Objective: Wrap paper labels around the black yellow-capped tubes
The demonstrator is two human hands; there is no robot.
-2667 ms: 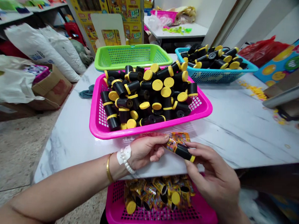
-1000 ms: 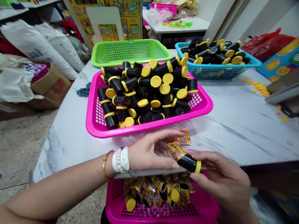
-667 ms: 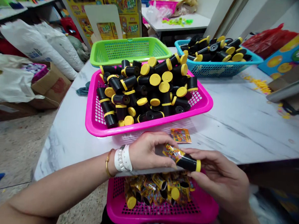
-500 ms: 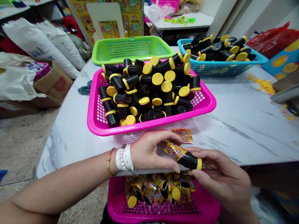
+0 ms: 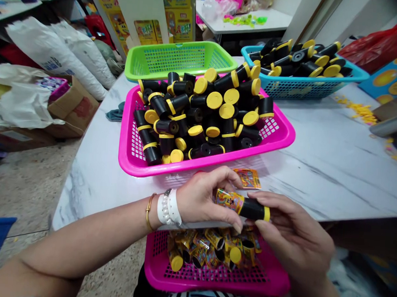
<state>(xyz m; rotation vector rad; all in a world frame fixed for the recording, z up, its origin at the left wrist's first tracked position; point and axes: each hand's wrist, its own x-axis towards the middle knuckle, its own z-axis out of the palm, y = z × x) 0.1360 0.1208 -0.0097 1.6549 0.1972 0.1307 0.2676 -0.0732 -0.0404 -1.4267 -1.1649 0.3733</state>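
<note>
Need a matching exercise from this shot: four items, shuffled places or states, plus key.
1. Green basket
2. Lower pink basket
3. Right hand
4. Flat printed wrapper

A. Holding a black container by its yellow-capped end
B. Lying on the marbled table
C. Behind the upper pink basket
D. Below the near table edge, with wrapped containers inside

Pairs: 1-C, 2-D, 3-A, 4-B

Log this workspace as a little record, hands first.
Left hand: curved around the printed sleeve
Right hand: fingers on the black tube, by its yellow cap
Sleeve: partly over tube
Table: flat printed wrapper
Upper pink basket: unsleeved capped tubes
Lower pink basket: sleeved tubes
Blue basket: more unsleeved tubes
Green basket: behind upper pink one
</note>
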